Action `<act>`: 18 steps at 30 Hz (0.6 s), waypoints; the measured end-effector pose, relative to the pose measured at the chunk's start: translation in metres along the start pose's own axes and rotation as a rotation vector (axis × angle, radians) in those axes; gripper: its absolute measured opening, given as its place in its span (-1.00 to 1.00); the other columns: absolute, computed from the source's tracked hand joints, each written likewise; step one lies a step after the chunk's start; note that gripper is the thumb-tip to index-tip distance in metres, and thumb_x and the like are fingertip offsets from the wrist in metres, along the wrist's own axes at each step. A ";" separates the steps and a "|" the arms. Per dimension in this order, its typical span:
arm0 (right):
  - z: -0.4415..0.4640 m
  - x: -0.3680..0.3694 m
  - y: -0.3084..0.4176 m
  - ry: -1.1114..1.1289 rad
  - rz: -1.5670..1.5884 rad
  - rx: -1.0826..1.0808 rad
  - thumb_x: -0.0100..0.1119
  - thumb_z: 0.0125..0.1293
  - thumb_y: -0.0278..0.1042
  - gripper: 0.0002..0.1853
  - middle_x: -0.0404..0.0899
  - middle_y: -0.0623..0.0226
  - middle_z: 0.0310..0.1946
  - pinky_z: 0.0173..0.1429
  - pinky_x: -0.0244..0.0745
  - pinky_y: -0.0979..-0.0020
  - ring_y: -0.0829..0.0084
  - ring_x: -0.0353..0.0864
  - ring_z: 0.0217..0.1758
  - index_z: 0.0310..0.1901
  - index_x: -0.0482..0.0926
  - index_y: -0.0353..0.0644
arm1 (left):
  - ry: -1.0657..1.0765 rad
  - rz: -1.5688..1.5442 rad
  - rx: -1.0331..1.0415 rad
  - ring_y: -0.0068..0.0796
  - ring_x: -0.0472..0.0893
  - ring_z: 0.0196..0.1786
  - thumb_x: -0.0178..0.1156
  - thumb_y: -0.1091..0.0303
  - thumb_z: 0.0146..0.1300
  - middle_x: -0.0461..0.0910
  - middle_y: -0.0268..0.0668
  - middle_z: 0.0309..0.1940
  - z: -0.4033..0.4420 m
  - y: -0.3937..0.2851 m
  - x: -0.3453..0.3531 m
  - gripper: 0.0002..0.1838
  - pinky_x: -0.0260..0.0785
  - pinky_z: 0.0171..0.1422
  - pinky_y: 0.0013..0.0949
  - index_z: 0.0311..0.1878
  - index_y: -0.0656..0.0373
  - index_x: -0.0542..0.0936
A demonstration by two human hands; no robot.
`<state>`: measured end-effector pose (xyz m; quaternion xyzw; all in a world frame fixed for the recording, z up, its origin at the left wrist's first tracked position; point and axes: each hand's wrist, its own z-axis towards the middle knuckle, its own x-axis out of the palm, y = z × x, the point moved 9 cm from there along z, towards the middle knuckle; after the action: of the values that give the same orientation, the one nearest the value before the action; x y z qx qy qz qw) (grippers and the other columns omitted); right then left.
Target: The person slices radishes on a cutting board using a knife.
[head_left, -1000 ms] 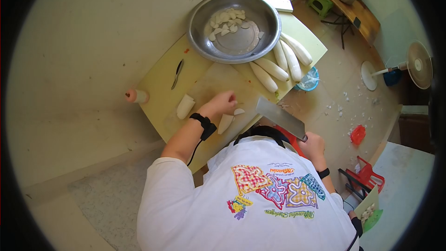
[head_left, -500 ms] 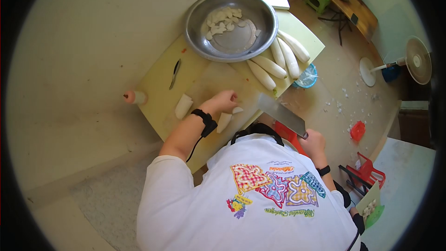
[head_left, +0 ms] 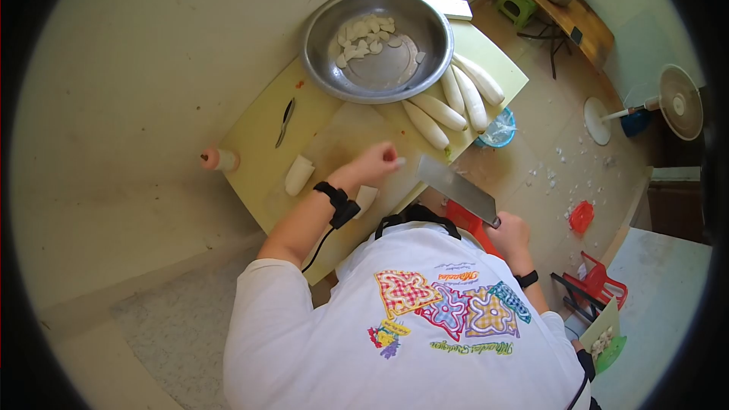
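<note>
My left hand (head_left: 377,163) is closed in a pinch over the cutting board (head_left: 334,133), with a small, blurred white radish slice (head_left: 401,162) at its fingertips. In my right hand (head_left: 510,235) is the handle of a cleaver (head_left: 458,191), its broad blade pointing toward the left hand near the table's edge. Below my left wrist lies a cut piece of white radish (head_left: 366,200), partly hidden by the wrist strap. Another radish chunk (head_left: 299,175) rests to the left. Beyond the hands, a large metal basin (head_left: 319,68) holds several white slices (head_left: 368,34).
Several whole white radishes (head_left: 469,99) lie right of the basin. A peeler (head_left: 285,122) is on the table's left, near a pink-capped bottle (head_left: 220,159). A blue bin (head_left: 499,127) stands by the table; a fan (head_left: 680,102) and red stool (head_left: 600,282) are farther right.
My left hand has risen slightly and moved right, picking up the radish slice that lay beside the cut piece. The cleaver stays in my right hand, almost unmoved.
</note>
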<state>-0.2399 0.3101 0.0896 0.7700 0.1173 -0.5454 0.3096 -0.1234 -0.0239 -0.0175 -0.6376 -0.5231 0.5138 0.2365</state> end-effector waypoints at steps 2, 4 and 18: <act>0.000 0.002 -0.001 0.016 0.007 0.019 0.35 0.08 -0.06 -0.69 0.62 0.01 -0.53 -0.32 0.53 0.05 -0.07 0.63 -0.42 -0.50 0.62 -0.17 | -0.152 -0.608 0.061 -0.48 0.63 -0.22 0.32 0.26 0.31 0.65 -0.30 -0.24 0.009 -0.039 -0.053 -0.68 0.50 -0.11 -0.31 0.03 0.17 0.52; 0.000 0.000 0.004 0.031 0.014 0.010 0.35 0.08 -0.07 -0.69 0.62 0.01 -0.53 -0.31 0.54 0.05 -0.06 0.64 -0.41 -0.50 0.63 -0.17 | -0.330 -0.827 0.211 -0.52 0.62 -0.16 0.34 0.23 0.32 0.64 -0.26 -0.13 0.003 -0.068 -0.111 -0.51 0.50 -0.05 -0.33 0.24 0.17 0.46; 0.030 0.042 0.059 0.237 0.107 -0.204 0.36 0.18 -0.03 -0.54 0.54 -0.12 -0.54 -0.39 0.40 0.07 -0.12 0.55 -0.46 -0.51 0.56 -0.37 | -0.289 -0.017 -0.247 -0.28 0.65 -0.13 0.35 0.21 0.23 0.68 -0.14 -0.15 -0.137 0.092 -0.025 -0.64 0.51 -0.01 -0.25 -0.01 0.25 0.63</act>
<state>-0.2165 0.2398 0.0657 0.7986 0.1664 -0.4188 0.3990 0.0409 -0.0453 -0.0353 -0.5768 -0.6162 0.5299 0.0829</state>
